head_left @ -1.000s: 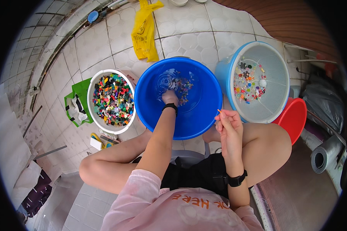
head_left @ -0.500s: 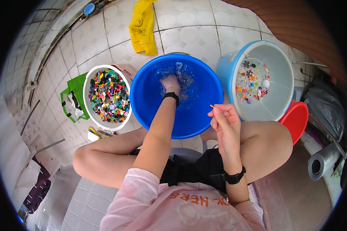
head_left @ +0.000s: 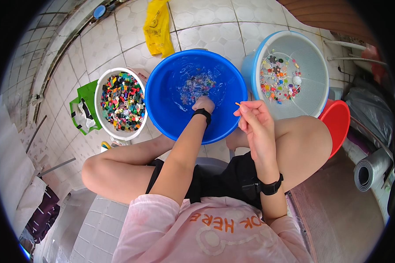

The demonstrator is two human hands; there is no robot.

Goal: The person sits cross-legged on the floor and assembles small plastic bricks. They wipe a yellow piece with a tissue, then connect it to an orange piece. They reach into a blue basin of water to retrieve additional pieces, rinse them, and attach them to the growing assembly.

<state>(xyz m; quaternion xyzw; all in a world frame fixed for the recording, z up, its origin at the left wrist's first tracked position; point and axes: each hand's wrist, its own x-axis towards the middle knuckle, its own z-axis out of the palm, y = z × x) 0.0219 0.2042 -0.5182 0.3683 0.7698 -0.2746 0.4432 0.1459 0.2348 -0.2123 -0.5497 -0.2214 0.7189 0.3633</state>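
Note:
A blue basin (head_left: 162, 105) of water stands in front of me, with a heap of small mixed pieces (head_left: 197, 85) under the surface. My left hand (head_left: 204, 104) reaches into its near side; the fingers are hidden below the wrist, at the water. To the right of the rim, my right hand (head_left: 257, 117) is raised, palm up, pinching a small thin orange piece (head_left: 238, 104) between thumb and fingertips. Its exact kind is too small to make out.
At left a white tub (head_left: 99, 103) is full of colourful toy bricks, beside a green bag (head_left: 92, 90). At right a white mesh basket (head_left: 315, 90) with scattered beads sits in a light-blue bucket, near a red bucket (head_left: 340, 127). A yellow plastic bag (head_left: 158, 30) lies beyond.
My left hand has drawn back from the middle of the basin toward its near side, uncovering the pieces underwater. The right hand still pinches the orange piece. The whole view has shifted slightly.

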